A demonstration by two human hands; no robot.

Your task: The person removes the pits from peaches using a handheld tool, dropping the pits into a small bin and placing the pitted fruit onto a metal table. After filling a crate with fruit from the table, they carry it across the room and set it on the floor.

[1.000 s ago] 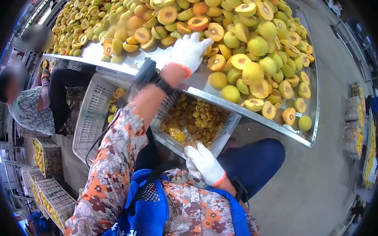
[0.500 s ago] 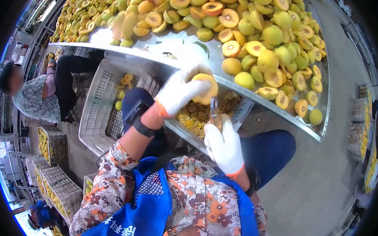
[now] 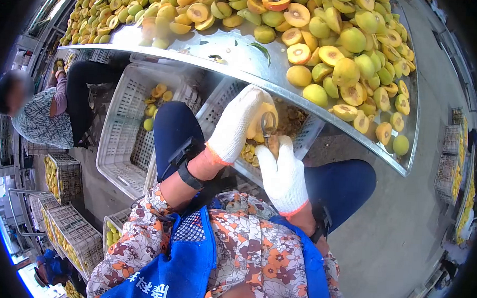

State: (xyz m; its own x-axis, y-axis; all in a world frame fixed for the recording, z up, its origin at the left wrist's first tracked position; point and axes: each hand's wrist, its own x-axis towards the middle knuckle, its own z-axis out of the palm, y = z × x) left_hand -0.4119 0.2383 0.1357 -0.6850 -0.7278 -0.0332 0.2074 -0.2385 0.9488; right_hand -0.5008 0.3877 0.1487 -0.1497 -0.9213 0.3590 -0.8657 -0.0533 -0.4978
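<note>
My left hand [image 3: 238, 122], in a white knit glove, is closed around a yellow peach half [image 3: 255, 127]. In my gloved right hand [image 3: 283, 177] is a pitting tool [image 3: 272, 144] with a short brown handle and a metal loop at its end. The loop overlaps the cut side of the peach half in this view. Below both hands, between my knees, stands a plastic crate [image 3: 211, 109] with pitted-looking yellow pieces and brown scraps in it. Part of that crate is hidden by my hands.
A metal table [image 3: 232, 55] heaped with halved peaches [image 3: 345, 74] lies ahead, its raised edge close beyond my hands. Another crate [image 3: 113, 149] with a few pieces stands left. Further left sits a person [image 3: 43, 114], near stacked fruit crates [image 3: 75, 232]. More crates [image 3: 451, 163] stand far right.
My left hand has turned so its back covers more of the peach half. The tool's loop has moved up against the fruit, and the view has shifted slightly.
</note>
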